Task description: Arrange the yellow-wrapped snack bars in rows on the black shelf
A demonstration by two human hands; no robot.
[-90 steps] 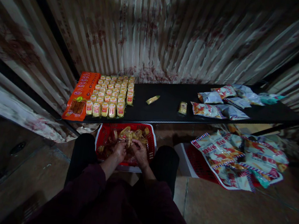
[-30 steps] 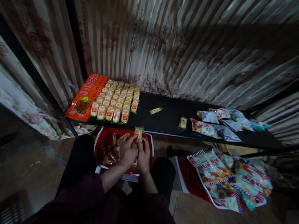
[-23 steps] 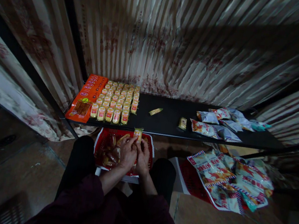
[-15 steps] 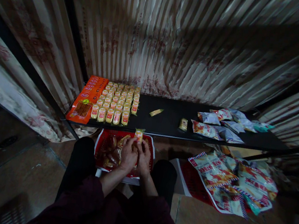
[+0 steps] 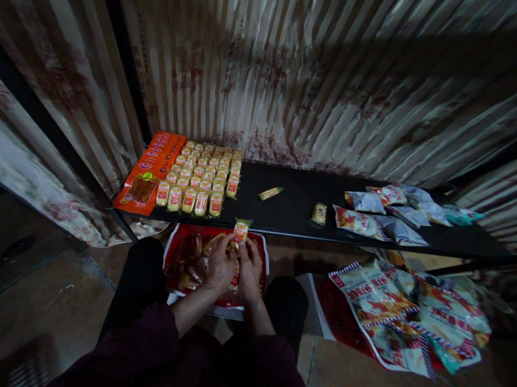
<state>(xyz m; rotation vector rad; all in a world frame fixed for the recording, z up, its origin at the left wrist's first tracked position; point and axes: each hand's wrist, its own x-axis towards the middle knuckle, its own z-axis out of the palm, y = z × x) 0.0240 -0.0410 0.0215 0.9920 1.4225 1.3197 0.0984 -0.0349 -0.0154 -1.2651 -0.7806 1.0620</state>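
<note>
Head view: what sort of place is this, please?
Probably a small snack stall or storeroom: rows of small packets on a black shelf, snack bags at its right end, a corrugated metal wall behind.

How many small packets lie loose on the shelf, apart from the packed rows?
2: a tilted packet mid-shelf, a second packet just left of the snack bags. None looks hidden.

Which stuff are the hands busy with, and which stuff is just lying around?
In use: left hand, right hand, small yellow wrapped snack packet held between them, red plastic basket below, rows of yellow packets.
Lying about: flat orange pack, silvery snack bags, big red-and-white bags on floor.
</note>
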